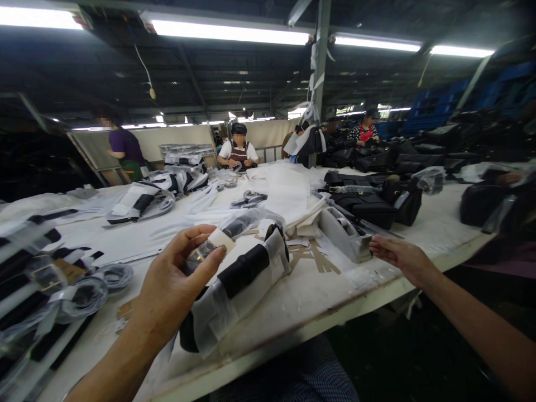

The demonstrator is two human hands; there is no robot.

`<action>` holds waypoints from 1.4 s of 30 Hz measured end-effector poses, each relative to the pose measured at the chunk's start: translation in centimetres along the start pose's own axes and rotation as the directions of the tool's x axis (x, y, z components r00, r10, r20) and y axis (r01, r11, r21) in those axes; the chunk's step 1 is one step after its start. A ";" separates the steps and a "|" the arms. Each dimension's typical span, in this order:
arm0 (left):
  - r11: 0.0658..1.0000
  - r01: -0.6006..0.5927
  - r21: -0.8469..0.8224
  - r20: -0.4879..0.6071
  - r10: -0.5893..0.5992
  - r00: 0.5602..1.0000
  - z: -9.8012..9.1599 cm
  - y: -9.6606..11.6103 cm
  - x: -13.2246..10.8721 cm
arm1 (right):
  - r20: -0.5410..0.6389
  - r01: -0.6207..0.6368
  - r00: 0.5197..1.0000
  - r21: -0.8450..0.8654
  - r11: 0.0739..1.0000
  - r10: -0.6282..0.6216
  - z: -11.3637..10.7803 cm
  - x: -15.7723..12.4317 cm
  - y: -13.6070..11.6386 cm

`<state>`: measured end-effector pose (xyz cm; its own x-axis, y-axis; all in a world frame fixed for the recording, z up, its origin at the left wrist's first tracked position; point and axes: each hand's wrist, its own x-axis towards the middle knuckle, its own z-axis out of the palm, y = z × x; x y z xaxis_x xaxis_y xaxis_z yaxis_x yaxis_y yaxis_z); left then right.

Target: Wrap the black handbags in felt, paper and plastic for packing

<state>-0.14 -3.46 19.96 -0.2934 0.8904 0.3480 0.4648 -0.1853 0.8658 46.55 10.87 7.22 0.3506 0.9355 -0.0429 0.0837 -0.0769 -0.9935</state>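
My left hand is closed around the end of a plastic-wrapped strap, thumb and fingers on a small cream-white band. Something metallic glints through the clear plastic at my fingers. Just beyond and beneath this hand lies a black bag part wrapped in white paper and film, on the table near its front edge. My right hand pinches its thumb and fingers together at the near end of a grey tape dispenser. Whatever may be between those fingertips is too small to make out.
Wrapped straps in coils pile up at the left of the white table. Cardboard scraps and white sheets lie mid-table. Black bags stand right of the dispenser. Several people sit or stand beyond, around a metal post.
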 end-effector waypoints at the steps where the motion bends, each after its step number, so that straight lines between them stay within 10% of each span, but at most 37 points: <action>1: 1.000 -0.005 0.006 0.004 0.005 1.000 -0.1 -0.1 0.0 | -0.018 -0.014 1.000 -0.001 1.000 0.014 0.1 -0.2 0.8; 7: 1.000 -0.014 0.000 0.000 0.014 1.000 -0.1 -0.2 0.0 | -0.148 0.030 0.988 -0.034 0.999 -0.035 0.9 -1.8 3.7; 12: 0.996 -0.051 -0.071 0.014 0.052 0.999 0.4 -0.3 0.0 | 0.037 0.226 0.973 0.030 0.974 -0.227 4.9 -6.7 0.4; 19: 0.983 -0.173 -0.061 0.006 0.174 0.985 1.4 -0.8 -0.7 | 0.489 0.358 0.714 0.359 0.862 -0.501 16.1 -16.9 -8.5; 23: 0.972 -0.230 -0.042 -0.031 0.229 0.973 1.8 -0.8 -1.2 | 0.559 0.277 0.676 0.412 0.868 -0.481 20.5 -20.4 -11.7; 32: 0.950 -0.311 -0.019 -0.068 0.309 0.949 1.3 -0.8 -1.7 | 0.536 0.253 0.765 0.262 0.931 -0.359 23.3 -21.0 -12.3; 42: 0.940 -0.042 -0.339 0.140 0.095 0.986 0.3 0.0 -1.5 | 0.579 0.341 0.679 0.295 0.893 -0.451 25.0 -18.9 -10.3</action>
<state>0.58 -4.68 19.30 -0.1278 0.9182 0.3749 0.1664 -0.3528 0.9208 15.77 2.61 15.65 -0.3402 0.8696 0.3578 -0.0812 0.3519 -0.9325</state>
